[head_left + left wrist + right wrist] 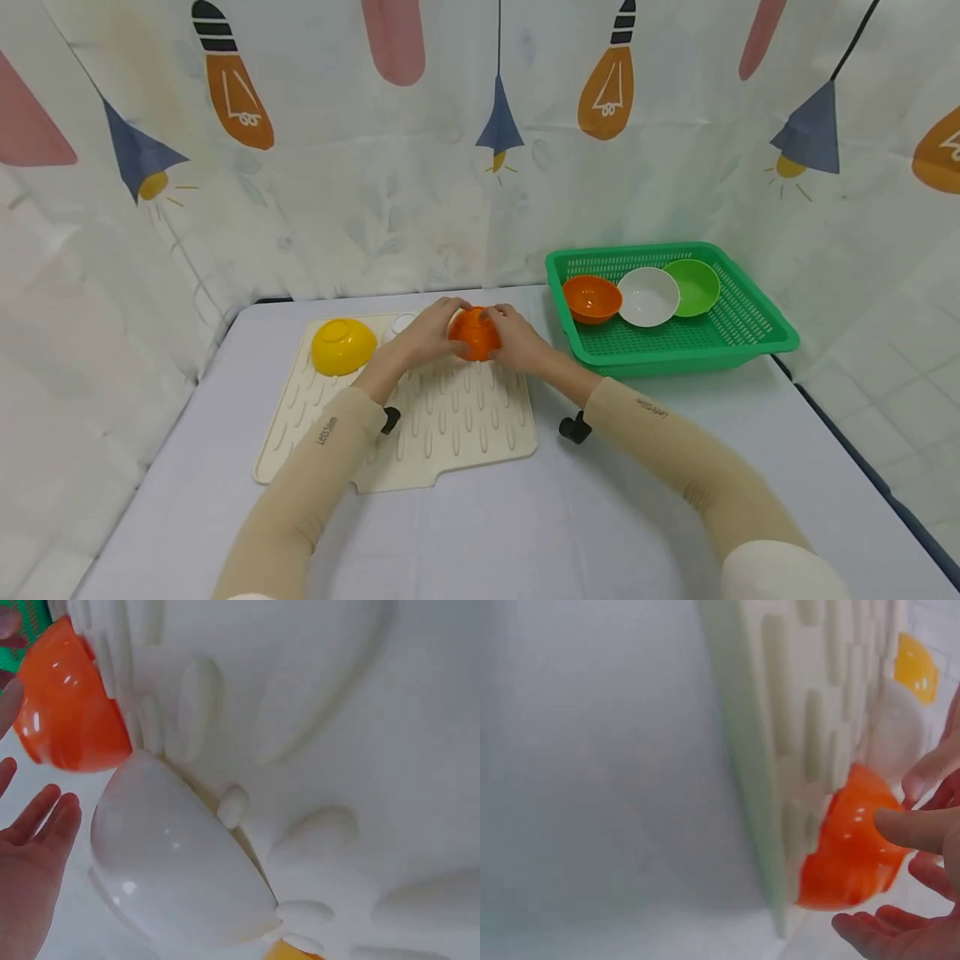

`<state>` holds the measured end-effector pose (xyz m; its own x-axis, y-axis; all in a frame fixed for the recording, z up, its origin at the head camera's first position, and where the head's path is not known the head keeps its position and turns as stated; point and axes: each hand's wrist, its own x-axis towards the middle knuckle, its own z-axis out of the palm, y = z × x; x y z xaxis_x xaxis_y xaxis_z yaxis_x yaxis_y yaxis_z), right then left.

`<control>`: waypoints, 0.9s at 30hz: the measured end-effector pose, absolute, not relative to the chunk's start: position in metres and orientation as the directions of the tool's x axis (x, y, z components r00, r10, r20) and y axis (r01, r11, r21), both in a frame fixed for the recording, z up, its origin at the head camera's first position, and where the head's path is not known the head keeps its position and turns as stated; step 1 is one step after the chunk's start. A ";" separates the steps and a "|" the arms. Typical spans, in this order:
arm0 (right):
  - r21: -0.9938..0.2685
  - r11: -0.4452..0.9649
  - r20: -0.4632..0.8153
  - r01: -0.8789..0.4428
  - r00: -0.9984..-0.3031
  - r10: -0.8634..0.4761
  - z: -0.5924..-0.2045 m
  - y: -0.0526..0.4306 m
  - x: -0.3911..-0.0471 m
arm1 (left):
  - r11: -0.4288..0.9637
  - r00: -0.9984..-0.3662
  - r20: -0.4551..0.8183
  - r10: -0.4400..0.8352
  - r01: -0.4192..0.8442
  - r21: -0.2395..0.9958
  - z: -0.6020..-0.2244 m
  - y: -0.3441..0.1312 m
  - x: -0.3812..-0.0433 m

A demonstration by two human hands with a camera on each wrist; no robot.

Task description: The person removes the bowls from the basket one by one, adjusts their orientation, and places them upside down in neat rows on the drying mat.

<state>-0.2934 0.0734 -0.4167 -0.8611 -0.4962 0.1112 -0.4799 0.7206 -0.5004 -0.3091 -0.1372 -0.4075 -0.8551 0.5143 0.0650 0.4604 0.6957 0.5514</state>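
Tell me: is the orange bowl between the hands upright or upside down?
Upside down: the orange bowl shows its rounded outside on top, its rim facing the mat.

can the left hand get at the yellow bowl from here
Probably yes: nothing covers the yellow bowl on the mat, though an upturned white bowl lies between it and the left hand and might get knocked.

A hand could pass low over the front right of the ridged mat (465, 429). Along its back, a yellow bowl (343, 346), a white bowl (176, 859) and an orange bowl (474, 335), between left hand (431, 333) and right hand (517, 337), blocked the way; the green basket (675, 363) stood beyond its right rear.
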 end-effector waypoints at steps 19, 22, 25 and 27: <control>-0.671 0.587 0.096 -0.454 -0.837 -0.538 -0.352 0.129 -0.264 | 0.477 -0.875 0.289 0.389 0.459 0.749 -0.383 -0.201 -0.251; -0.689 0.592 0.104 -0.418 -0.865 -0.490 -0.344 0.146 -0.267 | 0.477 -0.898 0.282 0.338 0.422 0.771 -0.386 -0.211 -0.243; -0.729 0.577 0.094 -0.367 -0.890 -0.447 -0.339 0.166 -0.270 | 0.485 -0.923 0.273 0.272 0.377 0.789 -0.390 -0.224 -0.236; -0.764 0.557 0.078 -0.326 -0.903 -0.422 -0.336 0.181 -0.274 | 0.490 -0.934 0.279 0.224 0.355 0.796 -0.392 -0.233 -0.233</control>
